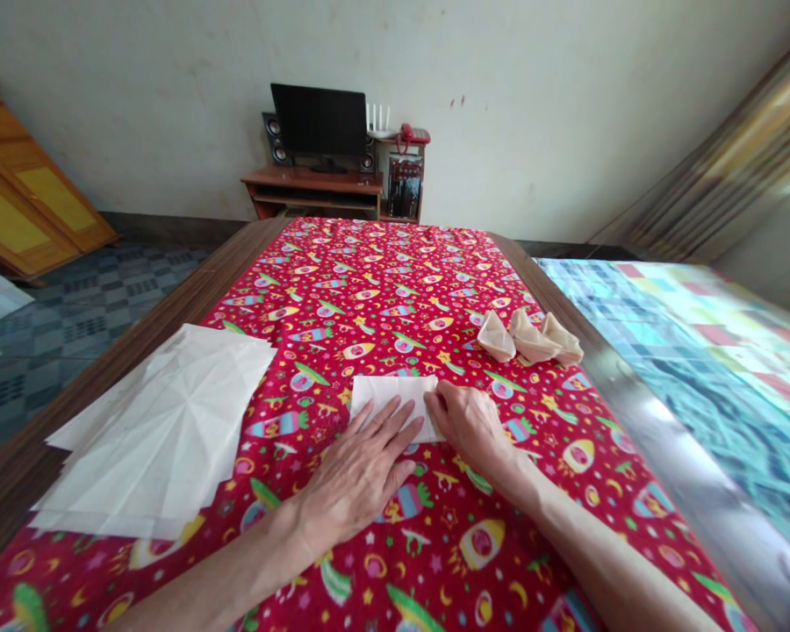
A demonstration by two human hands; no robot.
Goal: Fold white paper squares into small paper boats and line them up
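Note:
A small folded white paper lies on the red patterned tablecloth in front of me. My left hand rests flat on the paper's near edge with its fingers stretched out and spread. My right hand presses on the paper's right end, fingers curled down onto the fold. Neither hand lifts the paper off the cloth.
A stack of creased white sheets lies at the left on the cloth. Three folded beige paper shapes sit at the right near the table edge. A TV stand with a screen stands against the far wall.

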